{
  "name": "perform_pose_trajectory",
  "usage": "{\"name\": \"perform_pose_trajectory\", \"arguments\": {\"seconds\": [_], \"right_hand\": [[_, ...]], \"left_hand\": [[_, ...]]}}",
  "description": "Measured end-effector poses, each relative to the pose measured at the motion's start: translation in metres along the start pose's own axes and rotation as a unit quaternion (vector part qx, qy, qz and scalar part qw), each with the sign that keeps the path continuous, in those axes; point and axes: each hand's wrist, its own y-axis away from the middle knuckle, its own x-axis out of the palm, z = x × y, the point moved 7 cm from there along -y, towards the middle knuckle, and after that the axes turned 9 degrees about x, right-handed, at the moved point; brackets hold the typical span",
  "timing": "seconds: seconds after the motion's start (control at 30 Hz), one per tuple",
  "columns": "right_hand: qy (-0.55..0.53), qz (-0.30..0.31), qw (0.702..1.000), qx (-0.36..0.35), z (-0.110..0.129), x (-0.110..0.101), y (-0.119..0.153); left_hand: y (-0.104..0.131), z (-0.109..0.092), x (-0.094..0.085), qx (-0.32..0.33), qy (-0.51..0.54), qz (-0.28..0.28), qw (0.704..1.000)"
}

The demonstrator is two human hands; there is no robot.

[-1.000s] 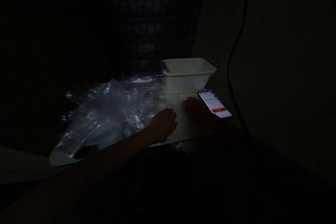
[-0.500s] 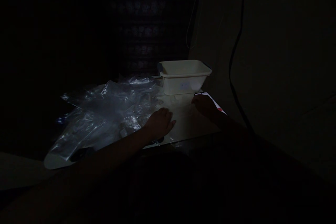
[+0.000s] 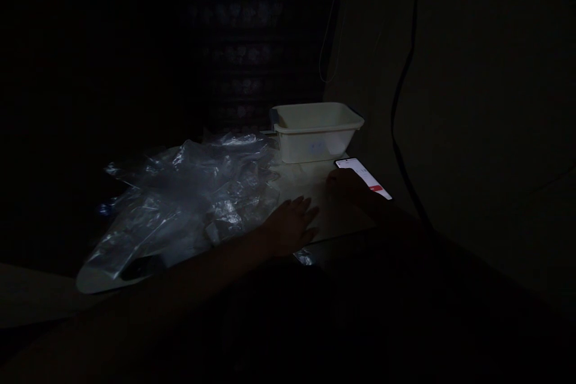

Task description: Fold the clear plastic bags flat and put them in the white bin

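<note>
My left hand (image 3: 292, 225) reaches over the table's front part, its fingers spread and nothing held in them. Just left of it lies a heap of clear plastic bags (image 3: 193, 180). My right hand (image 3: 348, 186) is mostly in shadow beside a lit phone (image 3: 363, 177). Its fingers look curled together at the tip; whether anything is between them is too dark to make out. The phone lies flat with its screen showing white and a red patch, partly covered by my right hand.
A pale plastic bin (image 3: 310, 144) with dark handles stands at the back of the table (image 3: 310, 177). A dark cable (image 3: 398, 96) hangs at the right, along the wall. Under the bags, a dark oval opening (image 3: 141, 267) shows near the table's left end.
My left hand has moved right and slightly nearer, and its fingers have spread. My right hand has shifted slightly down, so more of the phone's screen shows.
</note>
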Motion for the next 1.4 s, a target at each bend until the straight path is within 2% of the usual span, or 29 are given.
{"name": "perform_pose_trajectory", "arguments": {"seconds": [0.13, 0.2, 0.3, 0.4, 0.47, 0.53, 0.6, 0.67, 0.73, 0.77, 0.8, 0.87, 0.97, 1.07, 1.13, 1.27, 1.4], "right_hand": [[0.049, -0.009, 0.999, 0.012, -0.003, 0.002, -0.001], [0.058, -0.012, 0.998, 0.015, -0.002, 0.0, 0.0], [0.068, -0.013, 0.997, 0.031, 0.001, -0.007, 0.005], [0.075, 0.002, 0.997, 0.029, 0.008, -0.012, 0.009], [0.08, -0.007, 0.996, 0.034, 0.011, -0.016, 0.009], [0.078, -0.028, 0.996, 0.034, 0.012, -0.018, 0.008], [0.067, -0.048, 0.996, 0.03, 0.013, -0.018, 0.007], [0.055, -0.06, 0.996, 0.026, 0.012, -0.017, 0.006], [0.046, -0.065, 0.997, 0.024, 0.011, -0.015, 0.006], [0.039, -0.064, 0.997, 0.019, 0.011, -0.015, 0.005], [0.03, -0.062, 0.998, 0.012, 0.011, -0.014, 0.005], [0.009, -0.059, 0.998, -0.004, 0.011, -0.013, 0.004], [-0.01, -0.073, 0.997, -0.002, 0.004, -0.014, 0.0], [0.007, -0.092, 0.995, 0.029, -0.011, -0.017, -0.006], [0.052, -0.089, 0.995, 0.017, -0.016, -0.019, -0.008], [0.122, -0.076, 0.989, -0.033, -0.017, -0.023, -0.005], [0.075, -0.061, 0.995, 0.017, -0.018, -0.023, 0.007]], "left_hand": [[-0.002, 0.007, -0.015, -0.003, 0.006, -0.043, 0.999], [-0.001, 0.019, -0.032, -0.02, 0.012, -0.076, 0.997], [0.009, 0.046, -0.067, -0.066, 0.019, -0.149, 0.986], [0.029, 0.079, -0.105, -0.162, 0.034, -0.263, 0.95], [0.043, 0.093, -0.125, -0.213, 0.061, -0.325, 0.919], [0.052, 0.101, -0.138, -0.251, 0.099, -0.362, 0.892], [0.06, 0.101, -0.151, -0.255, 0.103, -0.423, 0.863], [0.061, 0.103, -0.154, -0.262, 0.092, -0.447, 0.851], [0.05, 0.106, -0.144, -0.246, 0.073, -0.405, 0.878], [0.04, 0.105, -0.133, -0.213, 0.084, -0.36, 0.904], [0.033, 0.104, -0.123, -0.188, 0.09, -0.339, 0.917], [0.017, 0.102, -0.095, -0.182, 0.117, -0.257, 0.942], [-0.002, 0.077, -0.061, -0.134, 0.124, -0.163, 0.97], [-0.014, 0.041, -0.039, -0.061, 0.116, -0.102, 0.986], [-0.016, 0.024, -0.032, -0.039, 0.086, -0.081, 0.992], [-0.014, 0.003, -0.025, -0.025, 0.063, -0.035, 0.997], [-0.016, -0.022, -0.024, -0.005, 0.074, 0.011, 0.997]]}}
